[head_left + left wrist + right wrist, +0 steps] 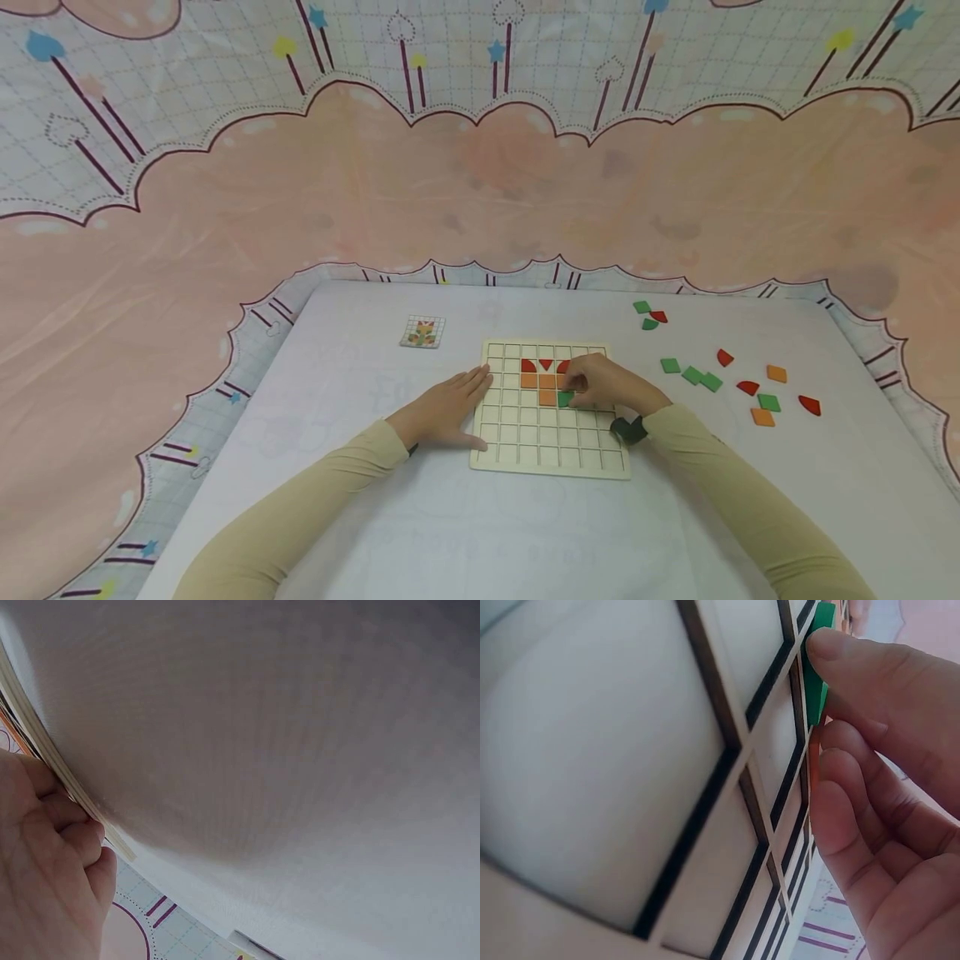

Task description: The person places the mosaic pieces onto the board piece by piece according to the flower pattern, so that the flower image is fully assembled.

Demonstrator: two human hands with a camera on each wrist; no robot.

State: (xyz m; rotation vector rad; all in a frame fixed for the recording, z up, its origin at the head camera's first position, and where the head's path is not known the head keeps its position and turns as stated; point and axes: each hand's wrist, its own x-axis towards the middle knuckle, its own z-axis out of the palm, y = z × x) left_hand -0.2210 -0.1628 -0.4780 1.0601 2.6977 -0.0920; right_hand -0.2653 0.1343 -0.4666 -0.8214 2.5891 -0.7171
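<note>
A pale wooden grid board (551, 454) lies on the white table. Red pieces (545, 365) and orange pieces (537, 381) fill cells near its top. My right hand (600, 385) pinches a green piece (565, 399) at a cell just under the orange ones; in the right wrist view the green piece (815, 675) stands on edge between thumb and fingers (855, 802) over the grid board (727, 750). My left hand (450, 408) lies flat against the board's left edge, fingers (67, 817) touching the board's rim (45, 746).
Loose green, red and orange pieces (757, 392) are scattered at the right of the table, with a few more (649, 316) farther back. A small pattern card (423, 332) lies behind the board to the left. Pink patterned cloth surrounds the table.
</note>
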